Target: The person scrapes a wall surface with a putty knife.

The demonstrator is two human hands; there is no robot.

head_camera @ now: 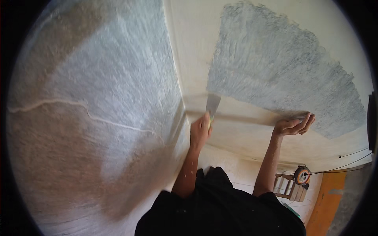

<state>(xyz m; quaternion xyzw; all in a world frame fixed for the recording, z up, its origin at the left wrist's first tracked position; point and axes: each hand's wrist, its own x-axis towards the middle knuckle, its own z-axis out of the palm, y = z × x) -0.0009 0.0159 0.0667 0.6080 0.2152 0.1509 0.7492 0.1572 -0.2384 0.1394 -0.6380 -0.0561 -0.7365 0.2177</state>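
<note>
My left hand (200, 131) grips the yellow-green handle of a putty knife (213, 103). Its broad grey blade points up the pale wall, with the tip at the lower left corner of a large grey area of bare or skimmed plaster (265, 65). My right hand (295, 125) is raised at the lower border of that area, fingers bent and palm turned upward. Whether it touches the wall or has something thin in its fingers cannot be made out. White specks dot both forearms.
To the left, a grey-brown wall (118, 73) with a pale winding crack line (118, 121) meets the pale wall at a corner. A cable reel (302, 174) stands on a wooden stool (296, 191) at lower right, cords running from it. An orange painted strip (327, 197) lies beyond.
</note>
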